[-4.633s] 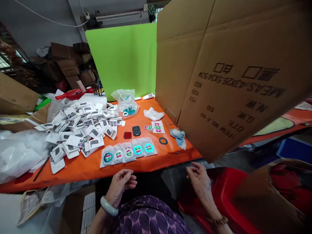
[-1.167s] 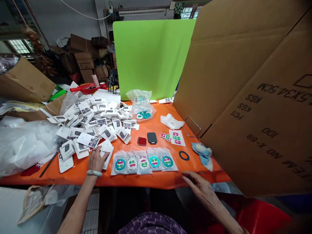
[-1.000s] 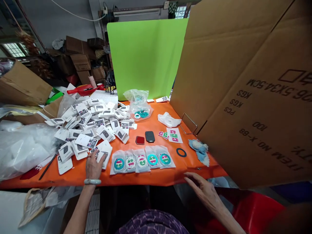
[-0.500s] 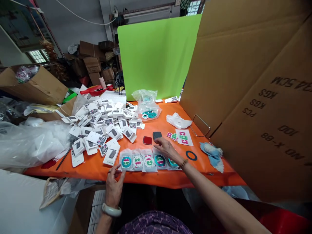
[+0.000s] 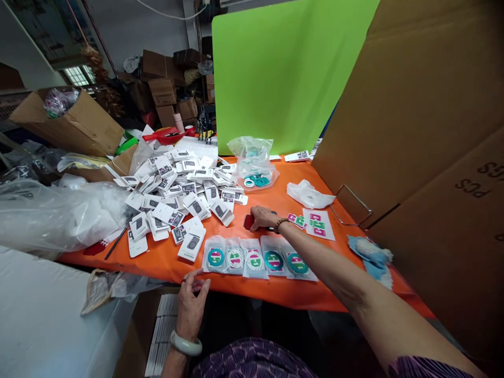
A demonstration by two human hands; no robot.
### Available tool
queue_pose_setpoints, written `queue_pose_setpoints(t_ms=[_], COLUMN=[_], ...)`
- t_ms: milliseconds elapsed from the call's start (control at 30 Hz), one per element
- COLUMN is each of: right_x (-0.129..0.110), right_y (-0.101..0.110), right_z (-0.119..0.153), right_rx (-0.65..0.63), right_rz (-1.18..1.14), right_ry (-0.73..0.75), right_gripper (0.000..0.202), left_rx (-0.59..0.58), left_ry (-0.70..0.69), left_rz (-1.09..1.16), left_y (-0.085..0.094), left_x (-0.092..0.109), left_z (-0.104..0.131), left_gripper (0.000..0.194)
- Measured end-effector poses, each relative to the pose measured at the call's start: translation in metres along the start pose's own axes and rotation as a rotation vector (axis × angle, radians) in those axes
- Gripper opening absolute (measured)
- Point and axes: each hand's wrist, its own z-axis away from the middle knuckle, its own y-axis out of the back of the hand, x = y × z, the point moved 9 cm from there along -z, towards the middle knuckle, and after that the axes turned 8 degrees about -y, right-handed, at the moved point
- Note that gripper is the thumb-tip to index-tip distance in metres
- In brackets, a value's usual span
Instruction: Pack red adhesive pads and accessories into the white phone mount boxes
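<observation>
My right hand (image 5: 261,218) reaches over a small red square item (image 5: 248,222) and a dark square one, mostly hidden behind the hand; its fingertips are at the red item, and whether they grip it is unclear. Near the table's front edge, my left hand (image 5: 192,296) has its fingers apart and holds nothing. It is beside the leftmost of several clear pouches (image 5: 214,255) laid in a row, each with a ring and pink and green pieces. A printed sheet (image 5: 318,224) lies right of my right hand.
A heap of small white boxes (image 5: 169,214) covers the left of the orange table (image 5: 232,286). Behind are plastic bags (image 5: 254,163) and a green board (image 5: 283,79). A large carton (image 5: 394,131), wire stand (image 5: 354,207) and blue cloth (image 5: 370,254) are on the right.
My right hand has moved from the dark square item onto the red one. My left hand remains by the front edge, fingers apart. The camera view has shifted.
</observation>
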Motion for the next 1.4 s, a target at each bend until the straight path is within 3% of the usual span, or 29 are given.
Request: queue_pose_setpoints(t_ms=[167,300,367,500,567,633,767,933,1067,1233,1400], right_x=[-0.002,-0.021,-0.046,-0.106,-0.120,-0.125,-0.124,-0.117,-0.129,-0.147,-0.148], right_y=[0.005,0.005,-0.006,-0.042,-0.056,-0.064,-0.071,-0.072,-0.069,-0.072,-0.063], right_z=[0.018,0.052,0.079,0.147,0.171,0.180,0.163,0.101,0.067,0.062,0.081], right_rx=[0.065,0.084,-0.005,-0.340,-0.385,-0.349,-0.332,-0.341,-0.233,-0.096,0.042], right_rz=[-0.113,-0.232,-0.416,-0.816,-0.839,-0.783,-0.717,-0.892,-0.768,-0.440,-0.312], right_ry=[0.023,0.079,0.179,0.401,0.448,0.469,0.463,0.272,0.273,0.352,0.367], right_gripper=[0.031,0.018,0.017,0.013,0.013,0.020,0.026,0.027,0.024,0.024,0.021], left_rx=[-0.038,-0.088,-0.152,-0.414,-0.455,-0.419,-0.340,-0.238,-0.206,-0.158,-0.155], left_ry=[0.034,0.216,0.352,0.550,0.569,0.557,0.549,0.607,0.656,0.674,0.645], left_rz=[0.104,0.398,0.619,0.989,1.006,0.956,0.874,0.892,0.874,0.891,0.981], left_y=[-0.010,-0.030,-0.048,-0.085,-0.091,-0.088,-0.077,-0.060,-0.047,-0.037,-0.036], left_x=[-0.005,-0.011,-0.009,0.010,0.011,0.004,-0.010,-0.026,-0.042,-0.052,-0.041], left_z=[0.002,0.009,0.018,0.045,0.056,0.061,0.064,0.064,0.071,0.075,0.069], left_gripper=[0.040,0.048,0.052,0.054,0.053,0.049,0.048,0.057,0.061,0.056,0.052])
